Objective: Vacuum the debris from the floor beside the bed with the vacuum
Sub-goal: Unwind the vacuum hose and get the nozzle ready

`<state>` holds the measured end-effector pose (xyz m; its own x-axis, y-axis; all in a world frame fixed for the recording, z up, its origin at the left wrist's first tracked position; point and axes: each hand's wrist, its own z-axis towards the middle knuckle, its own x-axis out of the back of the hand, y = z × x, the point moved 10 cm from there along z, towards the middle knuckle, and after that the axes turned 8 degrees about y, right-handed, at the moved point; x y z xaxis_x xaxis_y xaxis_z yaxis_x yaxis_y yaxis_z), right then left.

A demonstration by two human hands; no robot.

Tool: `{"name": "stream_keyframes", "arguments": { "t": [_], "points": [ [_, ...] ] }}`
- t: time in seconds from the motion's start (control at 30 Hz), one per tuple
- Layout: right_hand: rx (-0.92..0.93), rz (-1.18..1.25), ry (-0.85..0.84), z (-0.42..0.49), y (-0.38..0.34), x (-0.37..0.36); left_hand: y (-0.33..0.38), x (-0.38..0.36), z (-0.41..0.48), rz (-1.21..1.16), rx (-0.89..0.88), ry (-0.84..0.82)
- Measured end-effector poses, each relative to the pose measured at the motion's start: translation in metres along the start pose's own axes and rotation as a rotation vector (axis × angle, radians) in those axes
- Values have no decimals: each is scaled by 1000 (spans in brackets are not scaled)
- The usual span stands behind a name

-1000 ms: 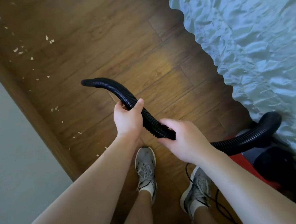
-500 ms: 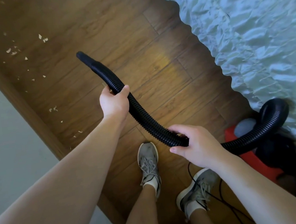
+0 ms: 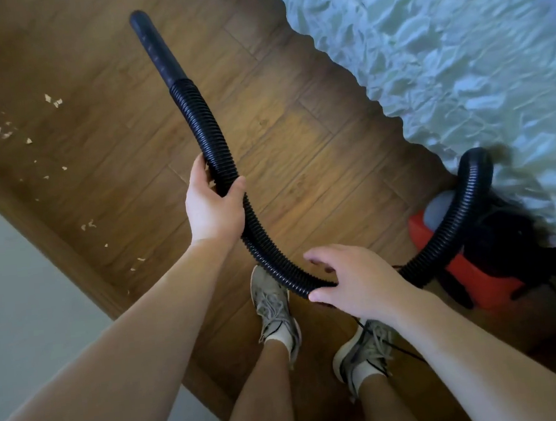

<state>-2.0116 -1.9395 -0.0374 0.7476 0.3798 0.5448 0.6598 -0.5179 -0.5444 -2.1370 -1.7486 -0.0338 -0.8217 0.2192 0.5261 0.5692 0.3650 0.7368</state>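
Black ribbed hose point(image 3: 229, 177) wrapped by left hand point(image 3: 213, 206); right hand point(image 3: 355, 282) loose, fingers spread over it — nozzle point(image 3: 155, 47) likely swings next toward debris point(image 3: 52, 99) beside the wall.

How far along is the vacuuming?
Early. Done: the hose is picked up, with the left hand gripping it. In hand: the nozzle points forward over bare floor, and the right hand is loosening its hold. Left: the debris near the wall is untouched.
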Motion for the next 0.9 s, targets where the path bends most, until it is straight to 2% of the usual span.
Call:
{"name": "stream_keyframes", "arguments": {
  "t": [0.17,0.43,0.9],
  "points": [
    [-70,54,168,-24,51,30,16,-49,-37,114,-130,-131],
    [-160,76,464,-85,131,71,18,-121,-124,242,-222,-315],
    [-461,161,602,-188,288,65,-29,-201,-238,315,-229,-470]
  ]
}}
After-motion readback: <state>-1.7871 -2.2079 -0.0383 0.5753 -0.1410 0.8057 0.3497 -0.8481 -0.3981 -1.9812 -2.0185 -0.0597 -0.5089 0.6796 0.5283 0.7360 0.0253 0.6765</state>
